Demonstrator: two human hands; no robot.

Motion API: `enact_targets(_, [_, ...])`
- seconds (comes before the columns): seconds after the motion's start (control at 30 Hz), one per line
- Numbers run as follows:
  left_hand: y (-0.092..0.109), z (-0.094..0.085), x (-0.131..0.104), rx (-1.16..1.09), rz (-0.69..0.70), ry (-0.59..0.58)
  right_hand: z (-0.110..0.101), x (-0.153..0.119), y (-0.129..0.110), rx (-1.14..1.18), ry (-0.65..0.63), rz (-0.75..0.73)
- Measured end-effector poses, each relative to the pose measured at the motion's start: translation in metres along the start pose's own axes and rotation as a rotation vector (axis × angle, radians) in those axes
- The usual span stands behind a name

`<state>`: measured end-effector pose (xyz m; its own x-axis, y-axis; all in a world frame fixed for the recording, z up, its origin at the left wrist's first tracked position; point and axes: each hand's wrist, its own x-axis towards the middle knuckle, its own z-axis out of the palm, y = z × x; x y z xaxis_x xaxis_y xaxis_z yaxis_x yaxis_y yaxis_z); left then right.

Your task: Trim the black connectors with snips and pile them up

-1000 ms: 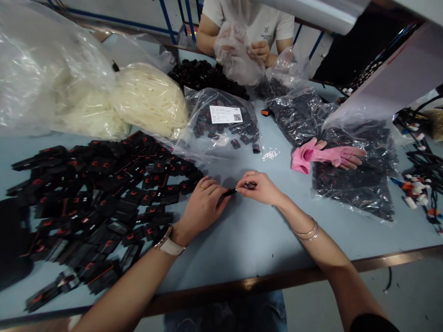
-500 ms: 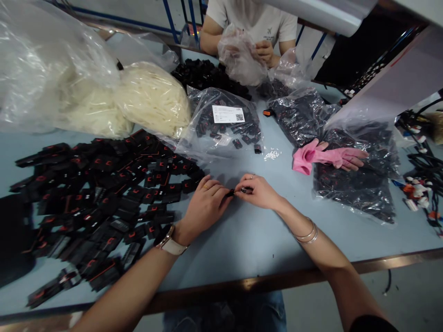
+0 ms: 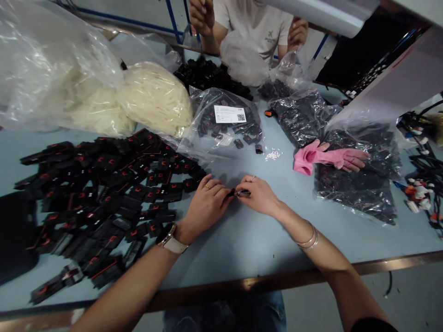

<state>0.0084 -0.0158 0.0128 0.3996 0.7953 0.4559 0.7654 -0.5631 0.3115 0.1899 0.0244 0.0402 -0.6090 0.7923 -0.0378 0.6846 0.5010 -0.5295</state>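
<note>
My left hand (image 3: 206,203) pinches a small black part (image 3: 231,192) over the bluish table (image 3: 249,244). Right beside it, my right hand (image 3: 258,194) is closed on a small dark tool with a metallic glint (image 3: 243,193), whose tip meets the black part. The fingertips of both hands nearly touch. Left of my left hand spreads a pile of black connectors with red clips (image 3: 114,198). A little heap of tiny white pieces (image 3: 272,154) lies beyond my right hand.
A labelled clear bag of black parts (image 3: 224,120) and a bag of cream pieces (image 3: 155,99) lie farther back. Pink gloves (image 3: 328,157) rest on bagged dark parts (image 3: 360,193) at right. Across the table sits a person in a white shirt (image 3: 256,23).
The person across has let go of the clear bag and raised both hands apart. In my right hand, the dark tool shows more and has turned slightly; my left hand has barely moved.
</note>
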Motion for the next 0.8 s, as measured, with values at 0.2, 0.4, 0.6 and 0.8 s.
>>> enact_targets(0.2, [-0.001,0.0,0.0,0.035,0.006,-0.008,0.0,0.001,0.0,-0.001,0.018,0.029])
enact_targets(0.4, [-0.001,0.0,0.001,-0.013,-0.067,-0.035,0.004,0.006,0.013,0.411,0.113,0.119])
enact_targets(0.6, [-0.003,0.003,0.0,-0.02,-0.062,-0.031,0.014,0.008,0.013,0.525,0.11,0.174])
enact_targets(0.8, [-0.004,0.002,0.0,-0.037,-0.058,-0.03,0.015,0.01,0.013,0.524,0.094,0.192])
